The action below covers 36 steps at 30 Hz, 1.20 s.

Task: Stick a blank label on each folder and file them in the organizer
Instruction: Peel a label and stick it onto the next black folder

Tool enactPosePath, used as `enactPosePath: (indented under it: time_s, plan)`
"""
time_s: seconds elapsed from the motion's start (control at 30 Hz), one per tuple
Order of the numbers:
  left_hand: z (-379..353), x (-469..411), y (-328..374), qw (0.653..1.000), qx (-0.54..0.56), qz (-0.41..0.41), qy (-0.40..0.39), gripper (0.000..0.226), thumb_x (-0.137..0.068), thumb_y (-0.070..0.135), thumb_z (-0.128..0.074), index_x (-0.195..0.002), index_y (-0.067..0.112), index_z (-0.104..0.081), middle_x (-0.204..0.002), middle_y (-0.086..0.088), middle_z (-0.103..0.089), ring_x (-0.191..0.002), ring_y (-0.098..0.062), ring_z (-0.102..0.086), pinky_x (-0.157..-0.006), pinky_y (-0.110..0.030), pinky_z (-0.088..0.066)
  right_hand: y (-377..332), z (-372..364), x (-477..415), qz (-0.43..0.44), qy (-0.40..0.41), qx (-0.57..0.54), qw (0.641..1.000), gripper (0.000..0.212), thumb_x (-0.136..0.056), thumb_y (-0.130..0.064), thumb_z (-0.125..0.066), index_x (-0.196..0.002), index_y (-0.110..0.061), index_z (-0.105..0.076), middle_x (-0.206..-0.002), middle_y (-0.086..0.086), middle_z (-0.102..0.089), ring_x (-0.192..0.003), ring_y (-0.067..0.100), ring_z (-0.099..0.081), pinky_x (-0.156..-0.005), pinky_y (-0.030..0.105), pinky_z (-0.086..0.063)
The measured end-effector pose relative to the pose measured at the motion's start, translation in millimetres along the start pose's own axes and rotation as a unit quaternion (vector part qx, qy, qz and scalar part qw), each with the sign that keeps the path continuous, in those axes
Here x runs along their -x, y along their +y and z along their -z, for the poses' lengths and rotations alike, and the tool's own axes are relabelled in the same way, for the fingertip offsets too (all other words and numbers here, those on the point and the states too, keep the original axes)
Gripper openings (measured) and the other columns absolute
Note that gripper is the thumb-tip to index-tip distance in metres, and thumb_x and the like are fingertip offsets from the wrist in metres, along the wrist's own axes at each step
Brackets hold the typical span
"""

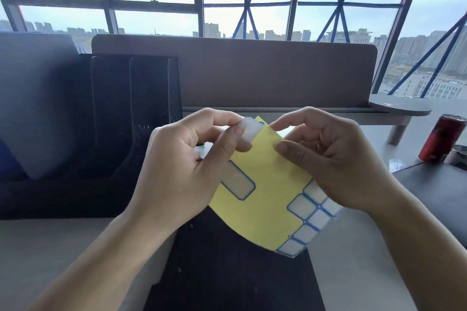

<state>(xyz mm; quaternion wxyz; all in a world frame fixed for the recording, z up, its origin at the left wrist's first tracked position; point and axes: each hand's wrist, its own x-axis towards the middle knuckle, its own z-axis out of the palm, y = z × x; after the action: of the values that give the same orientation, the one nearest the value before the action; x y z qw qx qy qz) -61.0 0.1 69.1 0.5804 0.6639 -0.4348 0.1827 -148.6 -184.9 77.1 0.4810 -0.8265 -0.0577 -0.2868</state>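
Both hands hold a yellow label sheet (273,184) up in the middle of the frame, above the table (50,247). The sheet's long axis runs on a slant. Its pointed top corner is at centre frame between the fingertips, and its far end reaches the lower right, where a column of blue-edged labels (310,217) runs along the edge. One more label (238,184) lies alone near the sheet's left edge.

The left hand (182,159) pinches a blank label (249,131) between thumb and forefinger at the top corner. This white piece curls up off the yellow backing. The right hand (326,156) grips the sheet's right edge, with the thumb pressed on the face and the fingers curled behind.

Under the sheet a dark folder (227,272) lies flat on the table, its long side running from the bottom edge of the frame towards the hands. At left stands the black organizer (141,98), its slots upright. A bluish folder (38,108) is filed in the leftmost one.

A red can (441,137) stands at the right edge. A brown partition (252,70) crosses behind the hands.
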Motion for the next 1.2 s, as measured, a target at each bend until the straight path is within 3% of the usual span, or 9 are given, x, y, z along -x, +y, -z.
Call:
enactPosePath:
  time_s: [0.07,0.2,0.3,0.53,0.7,0.8,0.9,1.07,1.2]
  plan:
    - [0.2,-0.2,-0.8,1.0,0.008,-0.011,0.008,0.01,-0.094,0.029,-0.061,-0.091,0.032,-0.07,-0.083,0.017,-0.074,-0.085,-0.008,-0.071,-0.071,-0.032,-0.055,1.2,1.3,-1.2,-0.01,0.01,0.0,1.0,0.015,-0.089,-0.014,-0.068,-0.1,-0.025,-0.071,-0.079,0.005,-0.075,-0.061,0.017,-0.069,-0.054,0.026,-0.053]
    - [-0.5,0.3,-1.9,0.999,0.013,-0.034,0.012,0.008,-0.095,0.024,-0.064,-0.094,0.026,-0.072,-0.088,0.014,-0.075,-0.09,-0.01,-0.071,-0.076,-0.036,-0.056,7.0,1.2,-2.4,-0.02,0.009,-0.005,1.0,0.02,-0.091,-0.012,-0.067,-0.104,-0.026,-0.074,-0.081,0.003,-0.075,-0.064,0.014,-0.069,-0.056,0.026,-0.055]
    - [-0.1,-0.4,-5.3,0.999,0.008,-0.046,0.01,0.007,-0.091,0.027,-0.067,-0.094,0.026,-0.073,-0.091,0.011,-0.073,-0.09,-0.017,-0.07,-0.078,-0.042,-0.055,16.0,1.1,-5.1,-0.018,0.017,0.014,1.0,0.029,-0.092,-0.01,-0.067,-0.099,-0.037,-0.075,-0.079,0.0,-0.073,-0.064,0.024,-0.067,-0.059,0.041,-0.055]
    - [-0.7,-1.2,-6.3,0.999,-0.01,-0.038,-0.034,0.007,-0.086,0.023,-0.071,-0.091,0.025,-0.076,-0.091,0.014,-0.074,-0.091,-0.009,-0.069,-0.08,-0.017,-0.05,37.7,1.7,-10.5,-0.045,0.005,0.05,0.998,0.033,-0.094,-0.013,-0.065,-0.09,-0.043,-0.075,-0.069,-0.006,-0.065,-0.057,0.015,-0.053,-0.054,0.027,-0.042]
    - [-1.3,0.9,-8.9,0.996,-0.049,-0.017,-0.076,0.017,-0.084,0.025,-0.073,-0.095,0.037,-0.072,-0.092,0.024,-0.072,-0.085,0.0,-0.066,-0.08,-0.014,-0.048,56.7,-12.0,-9.7,-0.057,-0.056,0.097,0.992,0.011,-0.09,-0.031,-0.064,-0.09,-0.035,-0.074,-0.077,0.013,-0.069,-0.059,0.024,-0.051,-0.059,0.038,-0.048]
    - [-1.1,1.8,-9.6,0.994,-0.058,-0.002,-0.091,0.022,-0.085,0.025,-0.075,-0.1,0.041,-0.07,-0.089,0.024,-0.071,-0.087,0.002,-0.066,-0.083,-0.015,-0.048,72.4,-22.3,-7.4,-0.049,-0.054,0.165,0.984,0.014,-0.093,-0.025,-0.063,-0.096,-0.032,-0.075,-0.079,-0.006,-0.07,-0.078,0.014,-0.062,-0.073,0.027,-0.051]
    - [-3.0,2.8,-12.0,0.989,-0.094,0.015,-0.116,0.025,-0.085,0.024,-0.075,-0.103,0.04,-0.071,-0.081,0.02,-0.071,-0.084,0.001,-0.066,-0.082,-0.018,-0.049,83.7,-25.8,-6.5,-0.025,-0.107,0.347,0.931,0.028,-0.093,-0.034,-0.063,-0.12,-0.029,-0.067,-0.11,-0.012,-0.061,-0.108,0.011,-0.052,-0.089,0.025,-0.039]
    - [-9.2,7.1,-19.2,0.974,-0.165,0.022,-0.15,0.022,-0.086,0.023,-0.074,-0.106,0.033,-0.073,-0.084,0.017,-0.071,-0.079,0.002,-0.066,-0.073,-0.006,-0.046,73.3,-8.0,3.9,-0.075,-0.106,0.314,0.94,0.02,-0.093,-0.032,-0.064,-0.109,-0.024,-0.071,-0.1,-0.014,-0.059,-0.087,-0.006,-0.054,-0.077,0.012,-0.04]
    - [-11.6,6.9,-25.8,0.966,-0.193,0.039,-0.166,0.02,-0.088,0.027,-0.072,-0.107,0.031,-0.073,-0.083,0.016,-0.071,-0.071,0.001,-0.064,-0.071,-0.01,-0.05,64.6,-2.1,46.5,-0.142,-0.214,0.369,0.893,0.031,-0.095,-0.05,-0.055,-0.122,-0.041,-0.065,-0.129,-0.023,-0.06,-0.122,0.003,-0.054,-0.104,0.03,-0.043]
